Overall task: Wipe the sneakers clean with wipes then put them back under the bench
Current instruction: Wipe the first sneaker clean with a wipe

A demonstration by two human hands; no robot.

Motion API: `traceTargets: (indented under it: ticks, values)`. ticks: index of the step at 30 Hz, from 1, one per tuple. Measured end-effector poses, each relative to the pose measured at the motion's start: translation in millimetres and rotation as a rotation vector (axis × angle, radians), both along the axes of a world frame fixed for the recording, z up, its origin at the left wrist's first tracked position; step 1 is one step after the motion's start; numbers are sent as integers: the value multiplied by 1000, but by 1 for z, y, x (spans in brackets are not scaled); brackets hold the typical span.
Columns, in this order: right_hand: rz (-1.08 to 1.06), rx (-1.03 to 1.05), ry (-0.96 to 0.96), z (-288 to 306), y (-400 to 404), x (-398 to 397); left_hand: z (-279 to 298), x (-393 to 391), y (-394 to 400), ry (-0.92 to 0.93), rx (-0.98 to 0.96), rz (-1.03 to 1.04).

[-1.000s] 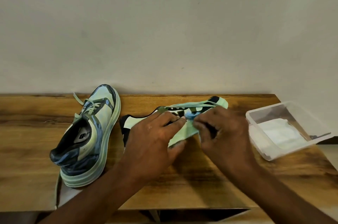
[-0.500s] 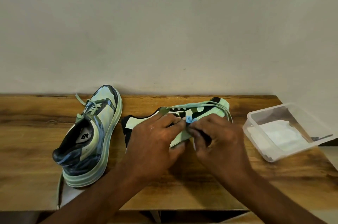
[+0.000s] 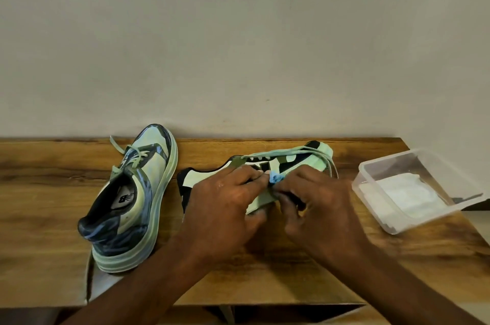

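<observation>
Both hands, left [image 3: 222, 208] and right [image 3: 318, 208], grip the side-lying sneaker [image 3: 291, 160] and pinch a blue wipe [image 3: 275, 178]; bare table [image 3: 39, 218] lies toward the near edge.

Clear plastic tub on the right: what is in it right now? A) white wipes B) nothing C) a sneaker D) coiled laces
A: the clear plastic tub holds a flat stack of white wipes, while both sneakers sit outside it on the wooden bench.
</observation>
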State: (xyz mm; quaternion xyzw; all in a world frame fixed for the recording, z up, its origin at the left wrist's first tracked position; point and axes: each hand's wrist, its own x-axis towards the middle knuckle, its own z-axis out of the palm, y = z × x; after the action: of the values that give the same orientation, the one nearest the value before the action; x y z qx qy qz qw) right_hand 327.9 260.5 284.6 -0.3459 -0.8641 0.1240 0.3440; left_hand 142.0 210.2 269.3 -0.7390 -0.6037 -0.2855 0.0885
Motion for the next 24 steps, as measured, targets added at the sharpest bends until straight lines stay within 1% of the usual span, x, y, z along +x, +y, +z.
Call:
traceTargets:
  ticks: [2,6,7,8,10,12,14,17,19,21,22,24]
  values:
    - [-10,-23,-25,3,9,9,1,1,0,-20,4,0]
    - [-246,-120,89,12,37,28,0,1,1,-39,0,1]
    - [-275,-122,108,12,38,28,0,2,0,-39,2,1]
    - [-269,-102,110,11,35,24,0,2,0,-40,4,3]
    - [-162,-50,79,7,21,12,0,1,0,-34,1,0]
    - [-16,-40,18,3,8,2,0,0,1,-18,-8,-8]
    - [44,-61,-21,4,8,2,2,-1,1,-15,-15,-19]
    - [-70,-116,21,11,25,19,3,-4,0,-38,-24,-35]
    - [-178,-84,70,12,33,29,3,-7,-3,-39,-33,-50]
    - [-234,-65,127,8,32,29,2,-12,-9,-30,-33,-60]
    - [-227,-49,136,4,27,25,2,-15,-12,-28,-28,-63]
    - [-135,-6,111,-2,12,12,2,-18,-16,-34,-20,-69]
